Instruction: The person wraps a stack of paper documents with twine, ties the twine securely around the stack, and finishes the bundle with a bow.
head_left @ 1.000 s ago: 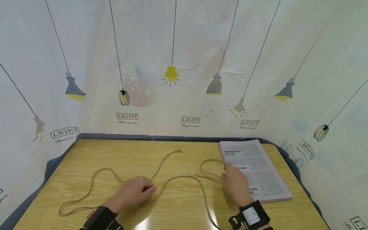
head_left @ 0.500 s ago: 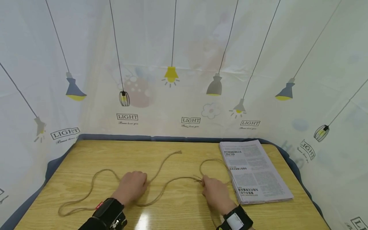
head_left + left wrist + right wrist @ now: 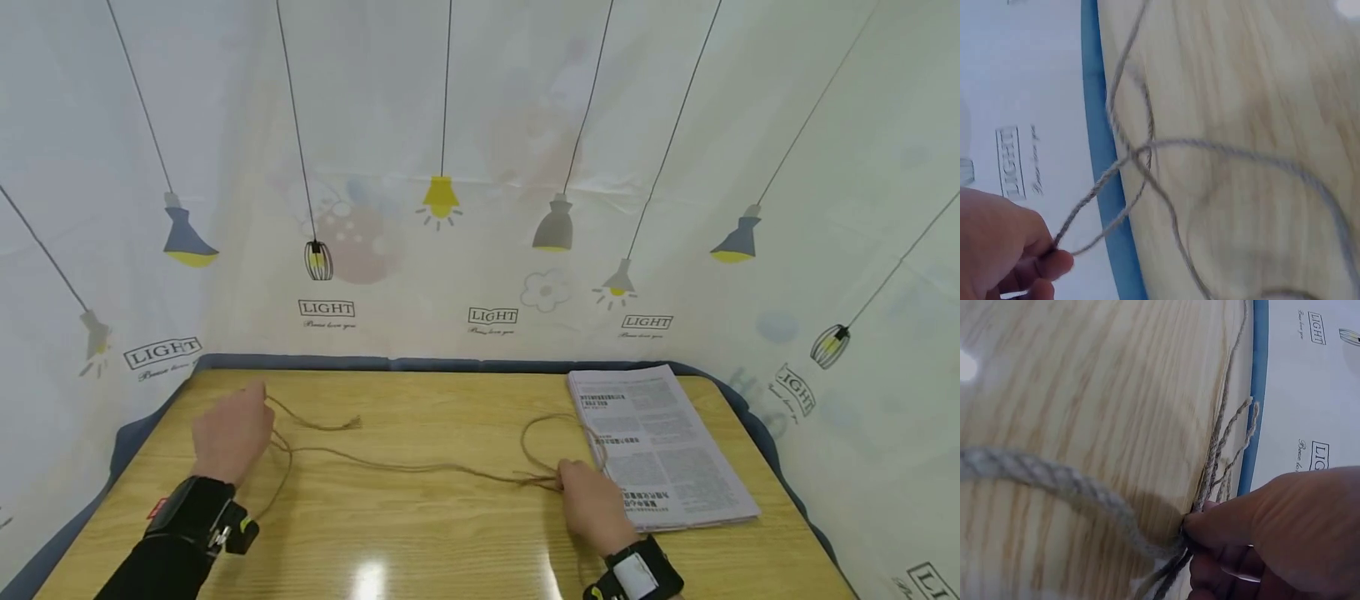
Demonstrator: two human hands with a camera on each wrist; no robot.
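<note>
Centrally, rope (image 3: pixel 390 463): strung across the wooden table (image 3: pixel 420 533) between both hands, nearly taut, from the left side to right of middle.
Rope end (image 3: pixel 352 423): tufted, pointing right, near the left hand.
Rope loop (image 3: pixel 528 442): rounded, just beyond the right hand, reaching the left edge of the papers.
Left hand (image 3: pixel 232 433): pinching rope between thumb and fingertip, near crossed strands (image 3: pixel 1138 153).
Right hand (image 3: pixel 595 504): thumb and fingertips clamped on several gathered strands, with loose short ends (image 3: pixel 1249 419) beyond the grip.
Wristbands (image 3: pixel 191 512): black, strapped round both wrists; with a white patch on the right one.
Papers (image 3: pixel 682 467): printed, stacked flat toward the table's right side, just beside the right hand; contact unclear.
Border (image 3: pixel 435 364): dark blue, along the table's far edge.
Backdrop (image 3: pixel 405 100): pale fabric, printed with hanging lamps and "LIGHT".
</note>
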